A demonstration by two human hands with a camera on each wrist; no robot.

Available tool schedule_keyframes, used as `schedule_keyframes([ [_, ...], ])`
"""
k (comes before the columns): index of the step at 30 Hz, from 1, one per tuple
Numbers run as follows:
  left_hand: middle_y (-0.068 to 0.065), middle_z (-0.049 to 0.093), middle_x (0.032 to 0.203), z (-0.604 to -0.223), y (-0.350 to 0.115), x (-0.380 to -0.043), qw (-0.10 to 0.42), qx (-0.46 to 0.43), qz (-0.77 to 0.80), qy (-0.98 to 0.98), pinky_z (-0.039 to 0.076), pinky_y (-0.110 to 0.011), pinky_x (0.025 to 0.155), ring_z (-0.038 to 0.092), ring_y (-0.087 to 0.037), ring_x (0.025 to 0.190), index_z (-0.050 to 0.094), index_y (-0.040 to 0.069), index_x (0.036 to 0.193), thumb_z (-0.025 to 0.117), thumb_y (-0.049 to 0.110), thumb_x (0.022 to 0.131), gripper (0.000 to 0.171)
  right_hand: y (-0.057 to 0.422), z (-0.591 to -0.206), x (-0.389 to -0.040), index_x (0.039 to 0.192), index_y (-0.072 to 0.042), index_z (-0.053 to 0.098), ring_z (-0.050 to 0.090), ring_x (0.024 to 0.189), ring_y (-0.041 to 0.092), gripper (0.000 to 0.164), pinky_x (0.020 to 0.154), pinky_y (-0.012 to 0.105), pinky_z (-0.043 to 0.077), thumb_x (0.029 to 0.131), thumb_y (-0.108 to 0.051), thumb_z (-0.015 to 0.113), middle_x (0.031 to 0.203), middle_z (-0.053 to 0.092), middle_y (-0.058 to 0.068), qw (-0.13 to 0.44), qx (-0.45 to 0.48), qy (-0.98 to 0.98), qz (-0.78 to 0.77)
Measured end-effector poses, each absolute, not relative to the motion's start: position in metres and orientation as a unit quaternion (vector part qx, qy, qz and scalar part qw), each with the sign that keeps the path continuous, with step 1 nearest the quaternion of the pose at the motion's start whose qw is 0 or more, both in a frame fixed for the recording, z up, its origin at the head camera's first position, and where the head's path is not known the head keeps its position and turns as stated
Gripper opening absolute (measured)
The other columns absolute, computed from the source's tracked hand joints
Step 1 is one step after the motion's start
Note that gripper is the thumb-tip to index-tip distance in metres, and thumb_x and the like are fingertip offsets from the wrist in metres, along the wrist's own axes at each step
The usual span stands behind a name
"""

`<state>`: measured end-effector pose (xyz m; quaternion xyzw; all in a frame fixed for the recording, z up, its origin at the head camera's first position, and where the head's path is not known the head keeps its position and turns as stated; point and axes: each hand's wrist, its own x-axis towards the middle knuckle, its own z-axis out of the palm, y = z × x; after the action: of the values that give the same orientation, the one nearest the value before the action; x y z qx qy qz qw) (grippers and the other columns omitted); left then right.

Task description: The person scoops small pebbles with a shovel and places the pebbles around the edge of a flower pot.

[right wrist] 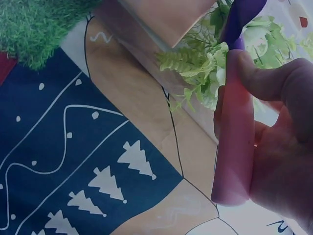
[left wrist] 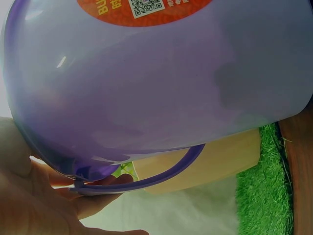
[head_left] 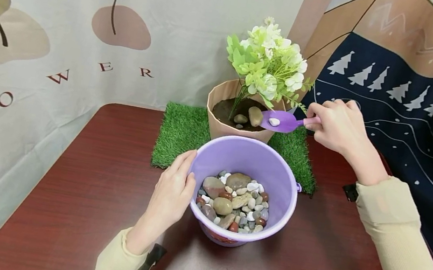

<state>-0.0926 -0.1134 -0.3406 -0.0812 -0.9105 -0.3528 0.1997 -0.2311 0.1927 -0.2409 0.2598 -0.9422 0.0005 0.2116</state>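
Observation:
My right hand (head_left: 337,126) grips the pink handle (right wrist: 234,132) of a small purple trowel (head_left: 283,126). One white pebble (head_left: 274,122) lies on its blade, which is over the right rim of a peach flowerpot (head_left: 238,132). Just past the blade's tip, a large tan stone (head_left: 255,116) sits on the dark soil (head_left: 225,109), with smaller stones beside it. In front of the pot stands a purple bucket (head_left: 285,193) with mixed pebbles (head_left: 223,206) in its bottom. My left hand (head_left: 168,189) holds the bucket's left rim; the bucket's handle (left wrist: 161,178) hangs by its fingers in the left wrist view.
White and green flowers (head_left: 270,63) rise from the pot. Under the pot lies a green turf mat (head_left: 181,129) on the reddish-brown table (head_left: 86,180). Behind it hangs a printed curtain (head_left: 190,31), and a dark tree-patterned cloth (head_left: 401,122) borders the right side.

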Motion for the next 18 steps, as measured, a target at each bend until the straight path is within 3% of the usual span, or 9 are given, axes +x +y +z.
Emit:
schedule_keyframes([
  [10,-0.012,0.049,0.133,-0.34,-0.114,-0.092,0.195,-0.077,-0.348,-0.914,0.043,-0.049,0.092,0.054,-0.035,0.113,0.047,0.002,0.132,0.048,0.008,0.086,0.046,0.182,-0.233,-0.245,0.092,-0.01,0.061,0.054,0.083,0.036,0.015,0.075,0.05,0.035,0.08,-0.013,0.054,0.087,0.064,0.017,0.128,0.205,-0.969,-0.04],
  [18,-0.007,0.05,0.133,-0.337,-0.114,-0.091,0.184,-0.07,-0.337,-0.921,0.043,-0.049,0.09,0.055,-0.035,0.11,0.048,0.005,0.131,0.047,0.01,0.086,0.045,0.167,-0.231,-0.255,0.091,-0.008,0.059,0.054,0.086,0.039,0.016,0.078,0.053,0.035,0.08,-0.016,0.052,0.089,0.063,0.019,0.098,0.184,-0.976,-0.068],
])
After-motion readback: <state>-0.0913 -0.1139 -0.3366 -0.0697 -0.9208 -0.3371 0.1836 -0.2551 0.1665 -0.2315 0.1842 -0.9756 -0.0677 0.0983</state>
